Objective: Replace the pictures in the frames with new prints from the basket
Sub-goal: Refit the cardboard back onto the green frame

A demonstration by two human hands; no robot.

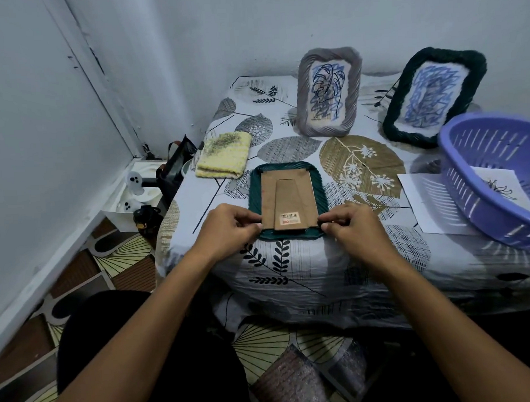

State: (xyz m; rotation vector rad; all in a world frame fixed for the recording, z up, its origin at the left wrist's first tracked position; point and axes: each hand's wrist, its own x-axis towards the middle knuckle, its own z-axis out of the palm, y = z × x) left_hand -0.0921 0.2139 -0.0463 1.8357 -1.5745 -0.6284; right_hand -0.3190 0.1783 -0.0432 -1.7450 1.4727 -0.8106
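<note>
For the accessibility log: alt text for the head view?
Both hands, left hand and right hand, pinch the near corners of a green frame lying face down on a leaf-print table. Two frames stand behind; a purple basket sits right.

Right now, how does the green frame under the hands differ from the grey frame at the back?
The green frame lies face down on the table, while the grey frame stands upright. The green frame shows only its brown cardboard back; the grey frame shows a scribbled leaf picture. Both hands, left hand and right hand, hold the green frame at its near corners; nothing touches the grey frame. Both have ribbed borders.
</note>
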